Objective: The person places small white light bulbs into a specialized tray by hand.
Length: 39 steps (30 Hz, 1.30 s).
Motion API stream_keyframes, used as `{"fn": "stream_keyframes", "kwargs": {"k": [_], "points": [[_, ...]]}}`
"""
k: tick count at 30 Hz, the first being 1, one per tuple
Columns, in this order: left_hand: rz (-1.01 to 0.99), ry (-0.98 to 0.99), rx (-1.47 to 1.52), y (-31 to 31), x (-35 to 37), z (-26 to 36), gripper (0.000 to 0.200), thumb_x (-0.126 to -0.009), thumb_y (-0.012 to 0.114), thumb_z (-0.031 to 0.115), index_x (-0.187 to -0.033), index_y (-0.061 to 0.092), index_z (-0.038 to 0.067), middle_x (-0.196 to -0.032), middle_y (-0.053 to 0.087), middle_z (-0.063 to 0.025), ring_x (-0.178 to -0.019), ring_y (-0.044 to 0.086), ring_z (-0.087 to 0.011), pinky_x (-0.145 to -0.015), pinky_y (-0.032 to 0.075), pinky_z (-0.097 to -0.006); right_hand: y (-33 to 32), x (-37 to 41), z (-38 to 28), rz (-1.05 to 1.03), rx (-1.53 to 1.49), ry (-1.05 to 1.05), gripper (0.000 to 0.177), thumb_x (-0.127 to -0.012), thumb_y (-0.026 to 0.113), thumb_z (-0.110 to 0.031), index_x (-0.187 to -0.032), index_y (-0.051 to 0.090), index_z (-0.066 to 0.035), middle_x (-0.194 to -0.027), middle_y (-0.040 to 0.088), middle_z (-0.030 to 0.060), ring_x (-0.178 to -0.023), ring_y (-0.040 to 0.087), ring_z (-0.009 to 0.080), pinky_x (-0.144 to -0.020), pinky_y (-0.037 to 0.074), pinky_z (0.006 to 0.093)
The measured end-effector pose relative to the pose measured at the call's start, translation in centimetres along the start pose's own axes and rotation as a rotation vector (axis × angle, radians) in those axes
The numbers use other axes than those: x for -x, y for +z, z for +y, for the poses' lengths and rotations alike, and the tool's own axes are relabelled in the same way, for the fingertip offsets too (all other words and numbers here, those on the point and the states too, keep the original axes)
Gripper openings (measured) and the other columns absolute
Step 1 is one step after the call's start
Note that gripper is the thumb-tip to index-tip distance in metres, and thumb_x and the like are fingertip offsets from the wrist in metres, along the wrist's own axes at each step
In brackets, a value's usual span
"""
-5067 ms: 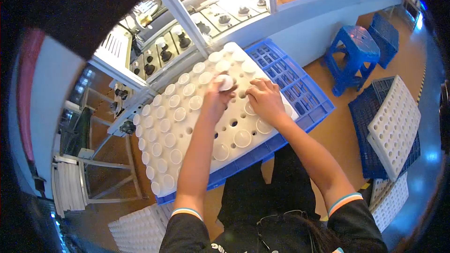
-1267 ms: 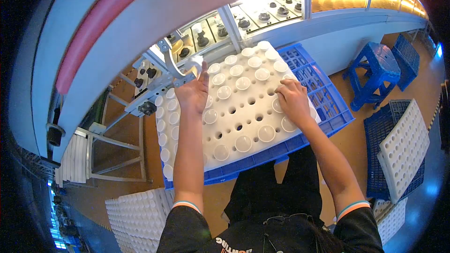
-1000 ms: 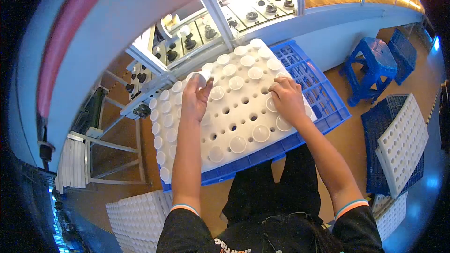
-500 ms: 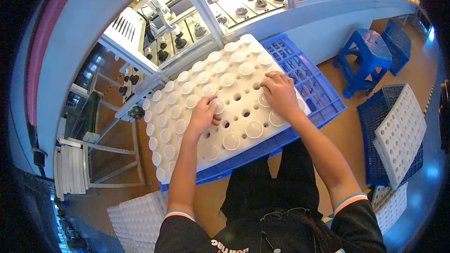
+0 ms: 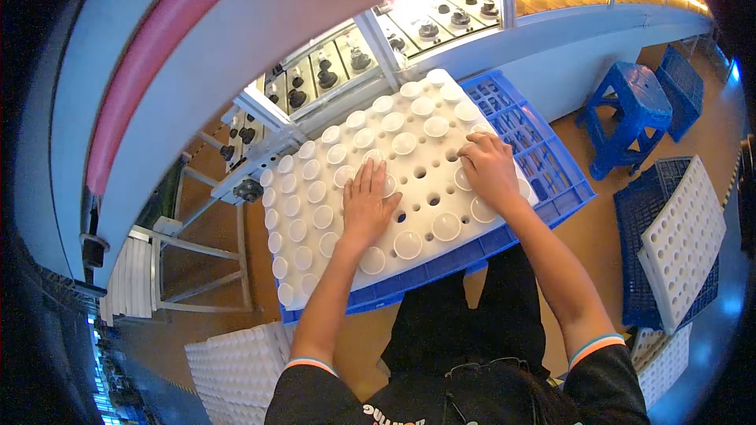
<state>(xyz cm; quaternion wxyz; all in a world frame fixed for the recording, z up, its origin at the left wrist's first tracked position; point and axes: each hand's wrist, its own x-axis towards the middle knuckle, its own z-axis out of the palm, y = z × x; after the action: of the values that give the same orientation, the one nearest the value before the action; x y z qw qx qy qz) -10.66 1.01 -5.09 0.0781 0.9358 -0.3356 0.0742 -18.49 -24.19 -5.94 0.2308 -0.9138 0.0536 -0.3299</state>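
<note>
while the person's left hand (image 5: pixel 368 201) lies palm down over the white tray (image 5: pixel 421 186), its fingers stretched out and unclenched, one of the white cups (image 5: pixel 446 227) peeks out between thumb and forefinger. the right hand (image 5: pixel 488 169) curls over the tray's right side beside another cup; from here i can't tell whether it grips anything. cups stand in rows on the tray, above a blue crate (image 5: pixel 370 295).
</note>
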Motion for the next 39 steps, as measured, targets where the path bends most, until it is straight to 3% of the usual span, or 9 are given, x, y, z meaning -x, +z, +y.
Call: {"fn": "stream_keyframes", "kwargs": {"k": [7,9,10,12,17,24,32,34,39], "points": [[0.223,0.024,0.215,-0.3,-0.8,-1.3,0.057,-0.093,0.053,0.035,-0.141,0.038,0.009,-0.144,0.038,-0.0153,-0.135,0.034,-0.0302,-0.111,0.022,-0.0493,0.0,0.0,0.2,-0.007,-0.002,-0.004,0.012,-0.084,0.06,-0.017,-0.088,0.069,-0.01,-0.114,0.061,0.0076,-0.117,0.05,0.0263,-0.095,0.037,0.0433],[0.226,-0.241,0.972,-2.4,-1.3,0.0,0.051,-0.095,0.052,0.034,-0.136,0.044,0.007,-0.136,0.046,-0.0134,-0.127,0.044,-0.0284,-0.106,0.033,-0.0435,0.1,0.1,0.2,0.005,-0.015,-0.02,0.012,-0.084,0.06,-0.017,-0.087,0.069,-0.01,-0.113,0.061,0.008,-0.116,0.051,0.0267,-0.095,0.037,0.0435],[0.225,-0.247,0.975,-2.6,-1.7,0.0,0.051,-0.095,0.052,0.034,-0.136,0.044,0.007,-0.136,0.046,-0.0134,-0.127,0.044,-0.0284,-0.106,0.033,-0.0435,0.1,0.2,0.1,-0.002,-0.014,-0.021,0.012,-0.084,0.06,-0.017,-0.087,0.069,-0.01,-0.113,0.061,0.008,-0.116,0.051,0.0267,-0.095,0.037,0.0435],[0.274,-0.423,1.812,-3.4,-3.0,-0.7,0.048,-0.097,0.05,0.033,-0.135,0.043,0.004,-0.128,0.049,-0.0125,-0.121,0.049,-0.026,-0.1,0.041,-0.0369,0.0,0.1,0.1,0.008,-0.001,-0.023,0.011,-0.083,0.061,-0.016,-0.087,0.069,-0.01,-0.113,0.061,0.0082,-0.116,0.051,0.0269,-0.095,0.037,0.0435],[0.484,-0.393,2.209,-6.9,-5.8,-1.2,0.057,-0.099,0.04,0.043,-0.139,0.033,0.003,-0.133,0.044,-0.0186,-0.118,0.05,-0.031,-0.093,0.051,-0.04,-0.1,0.1,0.1,0.006,-0.004,-0.018,0.01,-0.082,0.062,-0.015,-0.088,0.068,-0.01,-0.113,0.061,0.0078,-0.115,0.051,0.0273,-0.094,0.038,0.0439],[0.41,-0.185,2.403,-7.9,-7.5,-3.2,0.044,-0.097,0.045,0.042,-0.126,0.049,0.009,-0.129,0.048,-0.0119,-0.105,0.058,-0.026,-0.075,0.057,-0.0346,0.1,0.3,0.4,0.022,-0.028,-0.026,0.009,-0.081,0.063,-0.014,-0.088,0.067,-0.011,-0.113,0.059,0.0071,-0.116,0.05,0.0279,-0.093,0.039,0.0448],[0.414,-0.414,2.47,-5.2,-8.6,-3.4,0.032,-0.098,0.045,0.025,-0.115,0.052,-0.001,-0.112,0.059,-0.0146,-0.098,0.061,-0.0272,-0.078,0.058,-0.0349,0.3,0.2,0.5,0.027,-0.026,-0.031,0.009,-0.081,0.062,-0.015,-0.088,0.067,-0.011,-0.112,0.06,0.007,-0.115,0.05,0.0278,-0.093,0.038,0.0451],[0.176,-0.429,2.321,-4.0,-7.6,-2.6,0.026,-0.096,0.053,0.014,-0.116,0.054,-0.002,-0.115,0.059,-0.0175,-0.089,0.063,-0.023,-0.078,0.058,-0.0323,0.4,0.3,0.6,0.029,-0.022,-0.021,0.009,-0.08,0.062,-0.016,-0.087,0.066,-0.011,-0.112,0.06,0.0071,-0.114,0.051,0.0276,-0.092,0.038,0.045],[-0.139,-0.383,1.901,-2.1,-5.5,1.2,0.033,-0.099,0.045,0.02,-0.127,0.048,0.003,-0.111,0.06,-0.0118,-0.087,0.065,-0.0206,-0.072,0.056,-0.0304,0.7,0.3,0.6,0.066,-0.011,-0.054,0.007,-0.078,0.062,-0.016,-0.082,0.066,-0.012,-0.11,0.061,0.0073,-0.113,0.052,0.0271,-0.09,0.039,0.0443]]}}
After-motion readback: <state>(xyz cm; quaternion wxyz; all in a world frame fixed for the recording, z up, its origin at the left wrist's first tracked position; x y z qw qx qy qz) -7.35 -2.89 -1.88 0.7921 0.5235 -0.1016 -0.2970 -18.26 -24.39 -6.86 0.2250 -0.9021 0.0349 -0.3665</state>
